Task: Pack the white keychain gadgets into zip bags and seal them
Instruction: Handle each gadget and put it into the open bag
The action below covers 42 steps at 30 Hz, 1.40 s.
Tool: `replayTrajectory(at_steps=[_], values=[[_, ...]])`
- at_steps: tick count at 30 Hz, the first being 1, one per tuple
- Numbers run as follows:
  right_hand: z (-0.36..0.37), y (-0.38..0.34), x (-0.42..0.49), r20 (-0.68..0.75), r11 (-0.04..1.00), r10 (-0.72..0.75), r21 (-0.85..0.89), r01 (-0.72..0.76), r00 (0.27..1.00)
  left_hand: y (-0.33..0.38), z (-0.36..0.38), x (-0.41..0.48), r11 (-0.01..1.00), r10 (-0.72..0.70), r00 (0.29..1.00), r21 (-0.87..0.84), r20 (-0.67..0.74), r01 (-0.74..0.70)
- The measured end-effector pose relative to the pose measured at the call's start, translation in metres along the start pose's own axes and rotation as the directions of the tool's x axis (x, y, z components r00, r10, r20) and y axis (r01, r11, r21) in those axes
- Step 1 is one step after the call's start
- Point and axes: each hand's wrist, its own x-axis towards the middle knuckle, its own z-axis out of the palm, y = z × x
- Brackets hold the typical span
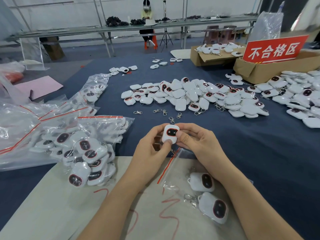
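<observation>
Both hands hold one white keychain gadget [170,134] with a dark, red-rimmed face, just above the table's middle. My left hand [152,153] pinches its lower edge with the thumb; my right hand [197,142] grips its right side. Below the hands lies an open zip bag [174,177] with a red seal strip, holding two gadgets [202,181]. A large pile of loose gadgets [194,96] spreads across the blue cloth beyond.
Filled zip bags [86,149] lie heaped at the left. Loose metal clasps [171,119] are scattered ahead of the hands. Cardboard boxes [259,70] and a red sign [275,49] stand at the far right. A beige sheet [69,205] covers the near table.
</observation>
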Motion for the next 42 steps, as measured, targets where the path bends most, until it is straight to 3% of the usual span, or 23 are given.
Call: replayTrajectory(at_steps=[5,8,12,19,25,28,33,42], values=[[0.0038,-0.0044,-0.0028,0.054,0.998,-0.053,-0.038,0.055,0.997,-0.0011,0.004,-0.0018,0.949,0.218,0.973,0.249,-0.074,-0.194],[0.004,-0.0064,-0.0063,0.051,0.995,-0.067,0.075,0.063,0.996,0.0003,0.0046,-0.0036,0.952,0.257,0.962,0.193,-0.091,-0.236],[0.0041,-0.0077,-0.0079,0.082,0.99,-0.07,0.129,0.059,0.994,0.0011,0.004,-0.0046,0.982,0.185,0.97,0.07,-0.16,-0.176],[0.0045,-0.0078,-0.0085,0.07,0.993,-0.098,0.071,0.093,0.993,0.0033,0.0037,-0.0035,0.985,0.173,0.972,0.033,-0.162,-0.169],[0.002,-0.0078,-0.0075,0.133,0.993,-0.05,0.114,0.035,0.99,0.0009,-0.0018,0.0023,0.977,-0.082,0.994,-0.201,-0.071,0.066],[0.0031,-0.0073,-0.0075,0.142,0.997,-0.033,0.07,0.023,0.989,-0.0007,-0.0027,0.0025,0.971,-0.081,0.995,-0.229,-0.061,0.065],[0.0059,-0.0036,-0.0068,0.024,0.999,-0.035,-0.039,0.036,0.999,-0.0043,0.0023,-0.0009,0.991,-0.037,0.997,-0.133,-0.064,0.029],[0.005,-0.0062,-0.0077,0.022,0.996,-0.083,-0.04,0.084,0.996,-0.0012,0.0034,0.0002,0.991,-0.009,0.996,-0.131,-0.089,-0.002]])
